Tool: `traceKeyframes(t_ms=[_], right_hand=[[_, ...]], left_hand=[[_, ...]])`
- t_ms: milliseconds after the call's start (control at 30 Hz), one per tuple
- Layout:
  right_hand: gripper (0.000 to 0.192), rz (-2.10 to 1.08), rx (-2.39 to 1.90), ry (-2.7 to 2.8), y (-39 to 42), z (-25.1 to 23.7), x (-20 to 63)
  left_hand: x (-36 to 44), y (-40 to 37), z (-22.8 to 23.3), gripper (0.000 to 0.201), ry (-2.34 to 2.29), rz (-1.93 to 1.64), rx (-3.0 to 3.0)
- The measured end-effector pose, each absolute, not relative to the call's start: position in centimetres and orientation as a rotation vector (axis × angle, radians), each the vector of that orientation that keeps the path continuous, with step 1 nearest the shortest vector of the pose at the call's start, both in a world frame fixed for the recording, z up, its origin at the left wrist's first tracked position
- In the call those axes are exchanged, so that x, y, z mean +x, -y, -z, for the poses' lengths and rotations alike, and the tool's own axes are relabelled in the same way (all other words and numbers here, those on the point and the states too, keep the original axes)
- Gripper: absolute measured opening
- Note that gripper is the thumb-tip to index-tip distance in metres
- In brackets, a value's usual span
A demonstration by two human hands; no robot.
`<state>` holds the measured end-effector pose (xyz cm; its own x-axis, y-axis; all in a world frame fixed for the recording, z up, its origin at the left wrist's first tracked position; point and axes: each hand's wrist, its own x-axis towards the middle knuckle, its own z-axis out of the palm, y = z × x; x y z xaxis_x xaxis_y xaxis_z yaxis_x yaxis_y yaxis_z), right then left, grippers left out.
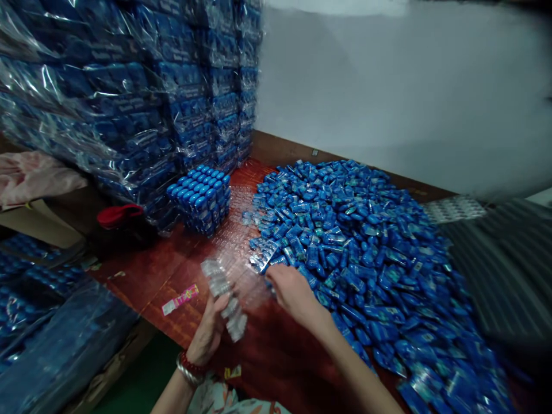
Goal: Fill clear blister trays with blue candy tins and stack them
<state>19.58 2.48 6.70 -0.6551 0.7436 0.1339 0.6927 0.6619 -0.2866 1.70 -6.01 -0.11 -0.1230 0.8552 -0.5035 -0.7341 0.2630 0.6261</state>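
My left hand (pixel 209 328), with a beaded and a silver bracelet at the wrist, is closed round a clear plastic blister tray (pixel 224 299). The tray is tilted and blurred by motion, and its pockets look clear. At the near left edge of a big pile of small blue packs (pixel 345 230) is my right hand (pixel 293 290). Its fingers are curled together, and what lies in them, if anything, is hidden. Just beyond those fingertips is a shiny clear-and-blue piece (pixel 264 256). More clear trays (pixel 237 230) lie flat between the pile and the left side.
A block of stacked blue packs (pixel 200 198) stands at the back left, before a tall wall of film-wrapped blue bundles (pixel 129 98). On the red-brown table (pixel 172 270) lies a pink-yellow label (pixel 180 300). Something red (pixel 121 215) sits at left; dark striped material (pixel 509 259) is right.
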Motion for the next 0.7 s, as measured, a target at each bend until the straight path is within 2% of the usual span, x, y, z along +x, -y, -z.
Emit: traceKeyframes(t_ms=[100,167,267,333,433,500,600,700], right_hand=[[0.022,0.266,-1.239,2.644,-6.0,-8.1,21.6],[0.024,0.543,-1.276,2.558,-8.6,-8.7,22.8],[0.027,0.732,-1.374,2.439,-12.2,-8.3,24.3],[0.026,0.685,-1.435,2.411,-13.5,-7.4,24.8],[0.022,0.320,-1.409,2.388,-12.4,-5.9,24.1],[0.020,-0.162,-1.277,2.356,-9.5,-5.1,22.6],[0.015,-1.042,-0.998,2.250,-3.9,-4.4,19.5],[0.018,-1.537,-0.975,2.015,-0.3,-4.0,17.1]], left_hand=[[1.4,6.0,-0.2,0.054,-0.965,-1.343,0.073],[1.3,5.9,-0.5,0.055,-0.946,-1.358,0.060],[1.4,5.7,-0.8,0.060,-0.932,-1.364,0.058],[1.6,5.7,-0.7,0.061,-0.913,-1.349,0.068],[1.9,5.7,-0.1,0.055,-0.904,-1.326,0.084],[2.2,5.5,0.3,0.052,-0.937,-1.342,0.100],[2.8,4.9,0.3,0.054,-1.016,-1.404,0.183],[3.1,4.2,-0.5,0.062,-1.102,-1.447,0.276]])
